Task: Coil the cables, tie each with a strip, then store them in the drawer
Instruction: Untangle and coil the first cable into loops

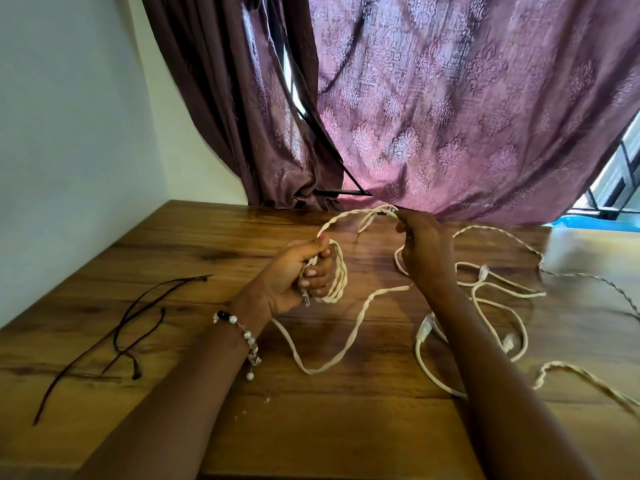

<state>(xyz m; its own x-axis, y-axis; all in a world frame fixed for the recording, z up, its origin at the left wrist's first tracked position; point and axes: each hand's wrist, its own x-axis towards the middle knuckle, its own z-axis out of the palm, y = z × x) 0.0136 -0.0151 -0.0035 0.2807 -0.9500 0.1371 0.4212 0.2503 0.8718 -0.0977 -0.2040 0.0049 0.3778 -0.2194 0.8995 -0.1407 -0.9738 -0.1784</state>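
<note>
Wooden table [346, 427] by purple curtains [467, 98], left hand [298, 271] gripping coiled cable [337, 275], right hand [427, 251] pinching it

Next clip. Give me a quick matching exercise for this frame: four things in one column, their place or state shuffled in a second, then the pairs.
Things:
1. left hand
2. right hand
3. dark strips
4. bracelet

States:
A. lying loose on the table's left side
B. worn on the left wrist
C. grips the wound loops of cable
D. pinches the cable strand near the curtain

Pairs: 1-C, 2-D, 3-A, 4-B
</note>
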